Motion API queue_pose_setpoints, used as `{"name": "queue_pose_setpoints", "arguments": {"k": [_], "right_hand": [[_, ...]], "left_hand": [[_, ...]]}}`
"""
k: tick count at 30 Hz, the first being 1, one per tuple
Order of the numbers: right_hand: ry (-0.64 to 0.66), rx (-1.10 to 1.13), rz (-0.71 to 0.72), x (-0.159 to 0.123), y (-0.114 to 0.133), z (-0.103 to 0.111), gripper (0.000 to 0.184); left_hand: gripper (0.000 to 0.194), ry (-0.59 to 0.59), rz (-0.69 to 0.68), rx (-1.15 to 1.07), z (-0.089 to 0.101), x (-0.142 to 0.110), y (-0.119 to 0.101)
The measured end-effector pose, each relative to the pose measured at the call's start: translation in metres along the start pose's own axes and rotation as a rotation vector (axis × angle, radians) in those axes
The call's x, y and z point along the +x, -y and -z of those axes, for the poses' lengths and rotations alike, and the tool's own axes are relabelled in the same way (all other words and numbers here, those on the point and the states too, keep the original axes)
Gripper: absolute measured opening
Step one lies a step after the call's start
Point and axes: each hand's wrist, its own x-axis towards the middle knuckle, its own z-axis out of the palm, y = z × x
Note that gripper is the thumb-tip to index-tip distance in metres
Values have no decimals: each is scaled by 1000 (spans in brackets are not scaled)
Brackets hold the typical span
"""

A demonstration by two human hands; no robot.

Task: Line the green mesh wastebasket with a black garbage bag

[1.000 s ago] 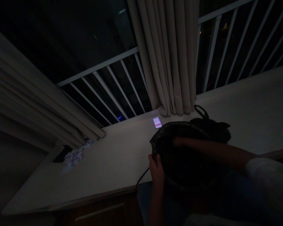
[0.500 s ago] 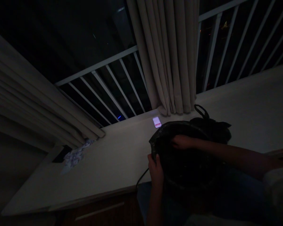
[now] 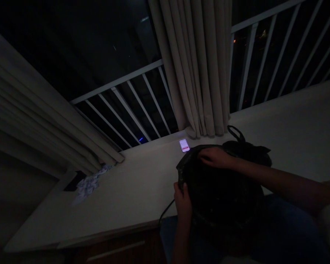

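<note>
A black bag (image 3: 222, 190) rests against the front edge of a pale counter (image 3: 132, 190) in a dim room. My left hand (image 3: 183, 201) is closed round the bag's near left rim. At the far rim of the bag's opening lies my right hand (image 3: 216, 157), fingers curled over the edge; whether it holds anything is too dark to tell. A strap loop (image 3: 235, 132) sticks up behind the bag. A lit phone (image 3: 184, 145) lies on the counter just beyond the bag.
Beige curtains (image 3: 200, 66) hang behind the counter, with more at the left. White window bars (image 3: 132, 110) run along the back. Crumpled patterned cloth (image 3: 89, 183) and a dark flat object (image 3: 74, 181) lie at the counter's left end. A thin cord (image 3: 166, 209) droops over the front edge.
My right hand has risen from deep inside the bag to its far rim. The left hand has kept its grip on the near rim.
</note>
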Motion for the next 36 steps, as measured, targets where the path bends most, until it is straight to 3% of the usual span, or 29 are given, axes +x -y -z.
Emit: {"name": "queue_pose_setpoints", "arguments": {"k": [2, 4, 7, 11, 17, 21, 26, 29, 36], "right_hand": [[-113, -65, 22, 1, 1, 10, 26], [-143, -120, 44, 7, -3, 17, 31], [-47, -148, 51, 17, -11, 21, 38], [105, -139, -16, 28, -17, 19, 32], [191, -72, -25, 35, -23, 15, 31], [219, -3, 15, 34, -26, 16, 34], [143, -32, 93, 32, -16, 18, 49], [174, -54, 139, 36, -10, 15, 42], [225, -21, 90, 43, -13, 8, 33]], "left_hand": [[28, 19, 1, -5, 0, -1, 0], [28, 26, -6, -12, 0, -1, 0], [29, 20, -1, -15, 0, -2, -1], [30, 20, -7, -32, 1, -2, -1], [31, 13, -2, -36, 1, -3, 0], [32, -11, 1, -29, 1, -4, 2], [30, -7, 3, -33, 1, -3, -2], [29, 1, -1, -31, 2, -3, -4], [31, 3, 1, -34, 1, -2, -4]]}}
